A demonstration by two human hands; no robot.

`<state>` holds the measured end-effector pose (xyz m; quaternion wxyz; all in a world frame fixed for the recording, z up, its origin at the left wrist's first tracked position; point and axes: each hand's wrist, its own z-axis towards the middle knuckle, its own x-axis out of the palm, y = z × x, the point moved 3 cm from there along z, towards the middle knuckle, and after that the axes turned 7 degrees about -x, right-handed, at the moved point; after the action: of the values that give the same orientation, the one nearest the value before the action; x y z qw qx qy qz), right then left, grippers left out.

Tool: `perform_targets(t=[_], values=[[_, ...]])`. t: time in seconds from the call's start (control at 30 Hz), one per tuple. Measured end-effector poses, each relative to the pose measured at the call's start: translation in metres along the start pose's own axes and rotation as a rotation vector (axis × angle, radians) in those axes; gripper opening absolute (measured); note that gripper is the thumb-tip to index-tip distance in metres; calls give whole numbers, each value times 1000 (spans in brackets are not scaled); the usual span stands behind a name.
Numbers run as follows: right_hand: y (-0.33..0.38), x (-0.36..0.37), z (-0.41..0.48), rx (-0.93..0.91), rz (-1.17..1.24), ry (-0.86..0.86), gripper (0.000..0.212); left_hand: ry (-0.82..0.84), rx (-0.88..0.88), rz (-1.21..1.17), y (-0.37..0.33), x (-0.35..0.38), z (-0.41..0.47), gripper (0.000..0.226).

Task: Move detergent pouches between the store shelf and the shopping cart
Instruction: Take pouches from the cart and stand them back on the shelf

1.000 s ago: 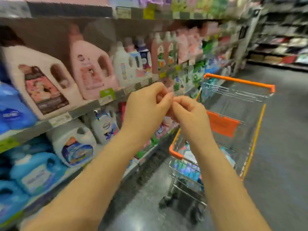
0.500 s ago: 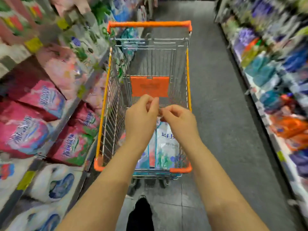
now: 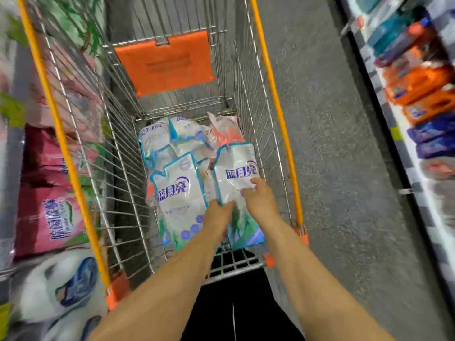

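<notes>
Several white-and-blue detergent pouches lie in the wire shopping cart (image 3: 275, 99), which has orange rims. Both my arms reach down into the basket. My right hand (image 3: 258, 198) rests on the nearest right pouch (image 3: 236, 168), fingers over its lower face. My left hand (image 3: 218, 215) grips the same pouch's left edge, beside a second large pouch (image 3: 179, 193). More pouches (image 3: 172, 136) and a pink-tinted one (image 3: 226, 130) lie further back in the basket.
An orange flap (image 3: 165, 60) hangs on the cart's far wall. The store shelf on the left holds pink bags (image 3: 51, 210) and white jugs (image 3: 61, 286). On the right, a shelf (image 3: 423, 94) carries orange and blue bottles. Grey floor runs between.
My view tipped down into the cart. Both hands, earlier pinched together above the cart, have dropped into the basket onto the right pouch.
</notes>
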<state>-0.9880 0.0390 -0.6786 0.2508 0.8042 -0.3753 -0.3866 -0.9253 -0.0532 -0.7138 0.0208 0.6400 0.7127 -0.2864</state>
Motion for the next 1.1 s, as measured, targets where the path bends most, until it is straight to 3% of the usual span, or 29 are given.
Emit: perform_targets(t=[0.1,0.27,0.4,0.6,0.7,0.8,0.93,1.1], values=[[-8,-3,7,29,4,1,44,-92,-19,51,5,12,10,32],[-16,-6,14,70,-1,-1,45,-159,64,-90,2,12,1,12],[-12,-4,12,58,-24,-10,43,-133,207,-234,-15,17,-14,30],[-4,-13,3,-32,85,-134,37,-79,375,-286,-42,-12,-36,30],[10,-5,-13,-33,373,-3,49,-108,509,-328,-69,-50,-62,36],[23,9,-18,-42,721,108,82,-104,628,-395,-88,-87,-94,38],[73,8,-31,-199,835,210,96,-86,718,-550,-98,-130,-144,24],[153,9,-69,-414,845,244,96,-340,936,-490,-112,-187,-223,36]])
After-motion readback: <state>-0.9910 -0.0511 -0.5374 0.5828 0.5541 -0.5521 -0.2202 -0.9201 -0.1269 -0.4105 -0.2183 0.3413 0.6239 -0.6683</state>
